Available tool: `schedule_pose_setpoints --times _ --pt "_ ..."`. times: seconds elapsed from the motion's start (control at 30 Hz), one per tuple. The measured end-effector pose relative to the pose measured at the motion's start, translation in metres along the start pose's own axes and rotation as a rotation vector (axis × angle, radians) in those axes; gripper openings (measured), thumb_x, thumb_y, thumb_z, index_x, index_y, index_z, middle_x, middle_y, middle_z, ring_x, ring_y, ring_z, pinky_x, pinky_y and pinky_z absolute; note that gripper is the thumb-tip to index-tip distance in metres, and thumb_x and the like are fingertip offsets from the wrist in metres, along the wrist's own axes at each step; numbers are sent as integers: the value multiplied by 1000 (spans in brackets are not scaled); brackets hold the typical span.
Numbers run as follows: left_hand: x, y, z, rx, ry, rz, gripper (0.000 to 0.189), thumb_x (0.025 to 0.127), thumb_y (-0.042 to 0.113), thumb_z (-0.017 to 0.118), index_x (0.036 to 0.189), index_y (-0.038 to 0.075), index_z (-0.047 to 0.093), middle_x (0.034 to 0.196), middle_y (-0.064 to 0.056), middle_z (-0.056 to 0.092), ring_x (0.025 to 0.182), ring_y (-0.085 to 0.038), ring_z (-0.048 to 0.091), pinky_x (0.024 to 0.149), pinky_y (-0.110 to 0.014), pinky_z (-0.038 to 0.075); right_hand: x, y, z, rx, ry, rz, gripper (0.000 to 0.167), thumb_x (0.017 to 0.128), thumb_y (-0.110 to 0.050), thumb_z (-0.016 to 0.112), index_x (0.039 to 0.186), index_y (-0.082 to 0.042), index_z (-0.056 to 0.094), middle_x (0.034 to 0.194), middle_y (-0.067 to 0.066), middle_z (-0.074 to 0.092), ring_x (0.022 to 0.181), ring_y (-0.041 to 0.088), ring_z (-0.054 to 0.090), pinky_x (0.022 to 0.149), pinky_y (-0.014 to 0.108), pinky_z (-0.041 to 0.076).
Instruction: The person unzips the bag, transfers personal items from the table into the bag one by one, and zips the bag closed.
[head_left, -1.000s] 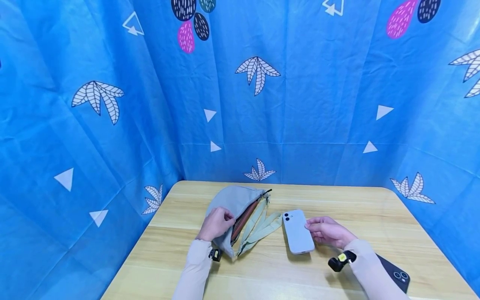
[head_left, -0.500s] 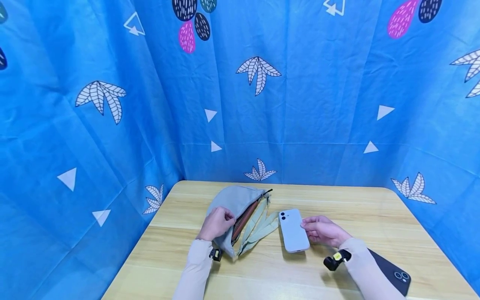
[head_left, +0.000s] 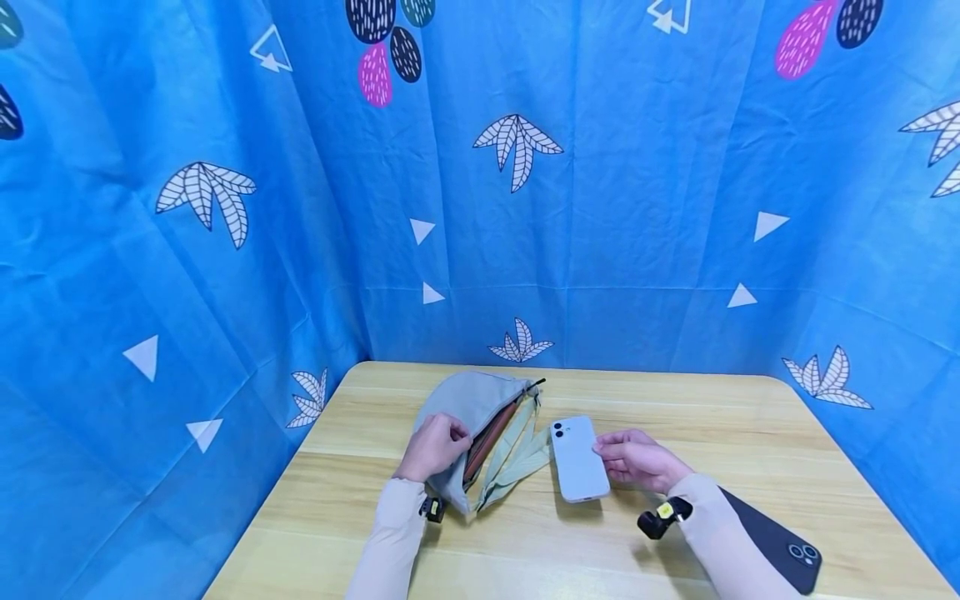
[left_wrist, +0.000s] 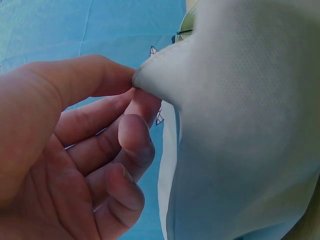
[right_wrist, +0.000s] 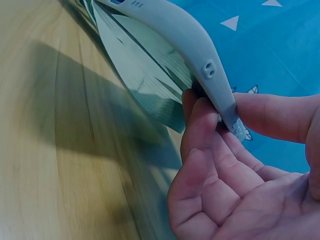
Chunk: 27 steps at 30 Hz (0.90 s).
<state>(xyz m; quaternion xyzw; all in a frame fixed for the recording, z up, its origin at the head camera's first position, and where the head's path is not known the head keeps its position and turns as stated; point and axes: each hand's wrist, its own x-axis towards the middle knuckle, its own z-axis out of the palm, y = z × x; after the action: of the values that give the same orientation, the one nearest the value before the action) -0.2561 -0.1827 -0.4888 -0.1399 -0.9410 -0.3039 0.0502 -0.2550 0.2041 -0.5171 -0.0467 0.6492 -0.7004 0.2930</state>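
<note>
A grey-blue zip bag (head_left: 467, 400) with a pale green strap (head_left: 517, 471) lies at the left of the table, its mouth parted to show a reddish-brown inside (head_left: 491, 437). My left hand (head_left: 435, 447) pinches the edge of that mouth between thumb and index finger; the left wrist view shows the cloth (left_wrist: 240, 110) drawn to a point there. In my right hand (head_left: 637, 460) is a phone in a pale case (head_left: 580, 460), gripped by its right edge between thumb and fingers. The phone is tilted above the wood, casting a shadow, with its camera side up.
A dark phone (head_left: 780, 542) lies at the right front, partly hidden under the right forearm. The wooden table (head_left: 525, 558) meets a blue patterned curtain (head_left: 615, 250) at its back and sides.
My right hand has carried the pale phone a little to the left, closer to the bag's strap. More of the dark phone shows now. The left hand and bag stay put.
</note>
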Motion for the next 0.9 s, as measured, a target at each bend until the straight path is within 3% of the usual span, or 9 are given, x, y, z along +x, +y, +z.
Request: schedule_pose_setpoints --times 0.9 --pt "0 -1 0 -2 0 3 9 89 14 71 85 14 79 79 4 75 71 -5 63 68 -28 54 23 -5 24 17 5 -14 13 102 -12 61 113 -5 63 94 -3 76 85 9 72 79 25 57"
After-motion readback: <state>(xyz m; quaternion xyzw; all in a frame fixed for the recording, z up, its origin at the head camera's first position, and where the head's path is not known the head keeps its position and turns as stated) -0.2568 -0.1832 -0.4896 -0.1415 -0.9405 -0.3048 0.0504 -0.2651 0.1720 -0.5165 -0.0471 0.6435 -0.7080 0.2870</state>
